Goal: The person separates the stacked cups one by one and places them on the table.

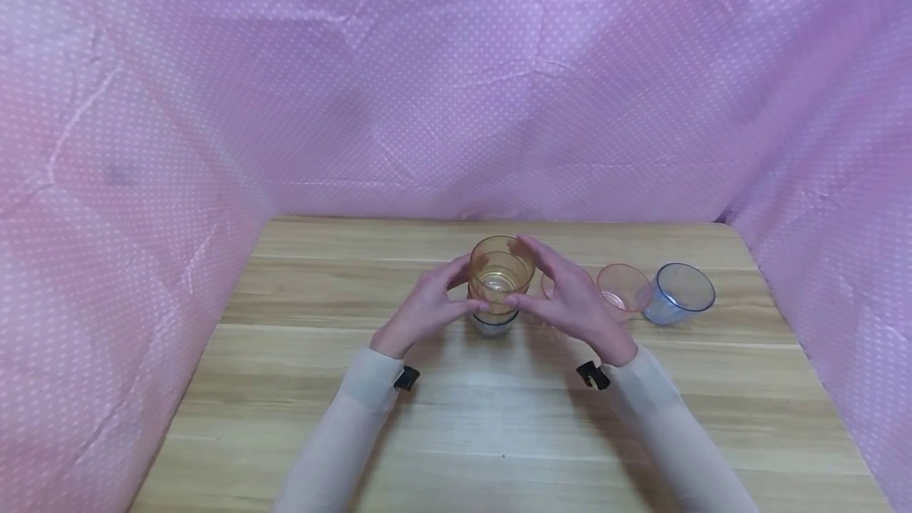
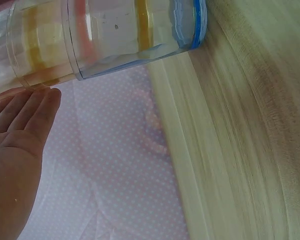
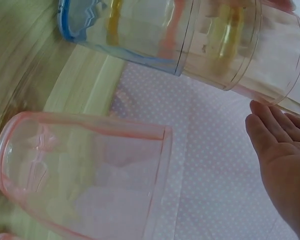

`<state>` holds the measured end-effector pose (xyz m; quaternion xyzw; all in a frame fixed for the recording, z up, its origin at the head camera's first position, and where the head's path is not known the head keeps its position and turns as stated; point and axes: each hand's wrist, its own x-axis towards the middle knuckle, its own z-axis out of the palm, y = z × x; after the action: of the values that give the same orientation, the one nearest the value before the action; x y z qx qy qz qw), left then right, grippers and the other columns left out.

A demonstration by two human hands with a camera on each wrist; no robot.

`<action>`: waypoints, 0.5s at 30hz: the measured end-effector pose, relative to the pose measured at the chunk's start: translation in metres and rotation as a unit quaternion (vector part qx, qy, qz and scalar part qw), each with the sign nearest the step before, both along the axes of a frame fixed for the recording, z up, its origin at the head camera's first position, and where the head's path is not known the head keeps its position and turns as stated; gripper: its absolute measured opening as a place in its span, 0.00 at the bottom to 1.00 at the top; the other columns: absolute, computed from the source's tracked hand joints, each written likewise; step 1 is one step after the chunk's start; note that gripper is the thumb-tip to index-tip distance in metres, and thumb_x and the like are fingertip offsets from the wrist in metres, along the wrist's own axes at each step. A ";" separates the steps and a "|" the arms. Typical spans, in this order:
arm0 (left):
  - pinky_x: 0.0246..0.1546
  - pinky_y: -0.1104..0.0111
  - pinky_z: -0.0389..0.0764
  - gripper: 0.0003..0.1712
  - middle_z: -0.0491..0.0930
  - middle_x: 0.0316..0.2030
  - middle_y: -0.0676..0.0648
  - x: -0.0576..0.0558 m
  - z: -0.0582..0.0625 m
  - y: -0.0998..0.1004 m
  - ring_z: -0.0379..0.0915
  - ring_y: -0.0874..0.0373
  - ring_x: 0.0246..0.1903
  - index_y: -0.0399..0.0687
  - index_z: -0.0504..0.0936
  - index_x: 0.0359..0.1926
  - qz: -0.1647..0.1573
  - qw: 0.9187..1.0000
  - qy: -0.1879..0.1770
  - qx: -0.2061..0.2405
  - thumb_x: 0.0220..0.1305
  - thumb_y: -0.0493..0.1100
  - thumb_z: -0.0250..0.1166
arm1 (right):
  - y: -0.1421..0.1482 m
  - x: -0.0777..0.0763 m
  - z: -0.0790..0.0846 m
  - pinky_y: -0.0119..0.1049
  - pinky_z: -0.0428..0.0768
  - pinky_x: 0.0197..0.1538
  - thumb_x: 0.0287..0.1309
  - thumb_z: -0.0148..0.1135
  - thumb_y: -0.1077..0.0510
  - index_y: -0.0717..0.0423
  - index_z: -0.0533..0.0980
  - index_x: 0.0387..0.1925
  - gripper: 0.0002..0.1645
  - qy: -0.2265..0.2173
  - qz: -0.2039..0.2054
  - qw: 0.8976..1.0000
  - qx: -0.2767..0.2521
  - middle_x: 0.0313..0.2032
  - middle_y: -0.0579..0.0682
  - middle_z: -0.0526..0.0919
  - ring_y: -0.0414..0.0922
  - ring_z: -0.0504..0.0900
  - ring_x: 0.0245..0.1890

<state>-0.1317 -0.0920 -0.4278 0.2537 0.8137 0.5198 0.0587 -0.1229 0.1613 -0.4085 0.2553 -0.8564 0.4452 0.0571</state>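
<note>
Amber cup (image 1: 502, 260) tops a stack (image 1: 493, 326), gripped by left hand (image 1: 427, 305) and right hand (image 1: 575, 301), which partly hides one pink cup (image 1: 546, 287).

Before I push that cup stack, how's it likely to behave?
The cup stack might tip under a high push: it stands tall and narrow. Its see-through walls look smooth, so probably slippery. It's nested, so the amber cup on top may lift off separately.

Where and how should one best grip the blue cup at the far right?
Probably grip the blue cup by its outer wall just below the rim, coming from the right: it stands upright, seems to widen upward, and a pink cup sits close on its left.
</note>
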 end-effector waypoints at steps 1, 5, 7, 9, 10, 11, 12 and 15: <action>0.67 0.64 0.77 0.46 0.77 0.66 0.41 0.000 -0.001 0.000 0.77 0.45 0.63 0.46 0.69 0.75 0.002 1.000 0.000 0.000 0.58 0.40 0.79 | 0.000 -0.001 0.000 0.52 0.74 0.72 0.52 0.82 0.51 0.59 0.63 0.77 0.56 -0.009 0.003 1.000 -0.005 0.68 0.51 0.78 0.53 0.74 0.69; 0.65 0.66 0.78 0.44 0.79 0.64 0.41 -0.001 -0.003 0.001 0.78 0.45 0.62 0.44 0.71 0.73 0.004 1.000 0.007 0.004 0.57 0.40 0.79 | -0.001 -0.003 0.001 0.50 0.71 0.74 0.54 0.82 0.52 0.58 0.64 0.76 0.53 -0.049 0.015 0.998 -0.041 0.67 0.50 0.78 0.51 0.73 0.70; 0.65 0.67 0.79 0.44 0.80 0.64 0.41 -0.002 -0.004 0.002 0.78 0.46 0.62 0.44 0.72 0.73 0.006 1.000 0.013 0.004 0.57 0.41 0.79 | -0.001 -0.004 0.000 0.50 0.69 0.75 0.55 0.81 0.53 0.58 0.64 0.75 0.52 -0.072 0.019 0.995 -0.062 0.67 0.50 0.78 0.50 0.72 0.71; 0.64 0.67 0.79 0.43 0.80 0.64 0.41 -0.002 -0.004 0.002 0.79 0.46 0.61 0.44 0.73 0.72 0.006 1.000 0.021 0.001 0.57 0.42 0.79 | -0.001 -0.004 0.001 0.48 0.68 0.76 0.55 0.80 0.53 0.56 0.65 0.75 0.50 -0.090 0.016 0.993 -0.078 0.67 0.48 0.78 0.49 0.73 0.70; 0.64 0.66 0.80 0.42 0.80 0.64 0.42 -0.002 -0.005 0.002 0.79 0.47 0.61 0.44 0.73 0.71 0.006 1.000 0.024 0.000 0.57 0.42 0.79 | -0.001 -0.004 0.000 0.47 0.68 0.76 0.56 0.80 0.52 0.55 0.66 0.75 0.50 -0.096 0.014 0.992 -0.084 0.67 0.47 0.79 0.48 0.73 0.70; 0.63 0.65 0.80 0.42 0.79 0.64 0.42 -0.002 -0.005 0.002 0.80 0.46 0.60 0.44 0.74 0.71 0.005 1.000 0.027 0.000 0.57 0.42 0.79 | -0.001 -0.004 0.000 0.47 0.68 0.76 0.56 0.80 0.52 0.55 0.66 0.75 0.49 -0.098 0.014 0.991 -0.089 0.66 0.47 0.79 0.47 0.73 0.70; 0.63 0.64 0.81 0.42 0.79 0.64 0.42 -0.002 -0.006 0.002 0.80 0.46 0.60 0.45 0.74 0.71 0.005 1.000 0.030 -0.001 0.57 0.42 0.79 | -0.001 -0.004 0.000 0.46 0.68 0.76 0.56 0.80 0.53 0.55 0.67 0.74 0.49 -0.099 0.013 0.991 -0.092 0.66 0.47 0.79 0.47 0.74 0.69; 0.63 0.62 0.81 0.42 0.80 0.64 0.42 -0.001 -0.006 0.002 0.80 0.46 0.60 0.45 0.74 0.71 0.004 1.000 0.029 0.000 0.57 0.42 0.79 | -0.001 -0.003 -0.001 0.45 0.69 0.76 0.53 0.82 0.53 0.55 0.67 0.74 0.50 -0.082 0.015 0.992 -0.090 0.66 0.47 0.80 0.47 0.74 0.69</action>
<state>-0.1329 -0.0899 -0.4341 0.2654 0.8159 0.5126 0.0327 -0.1261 0.1599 -0.4092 0.2244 -0.8109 0.5405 0.0022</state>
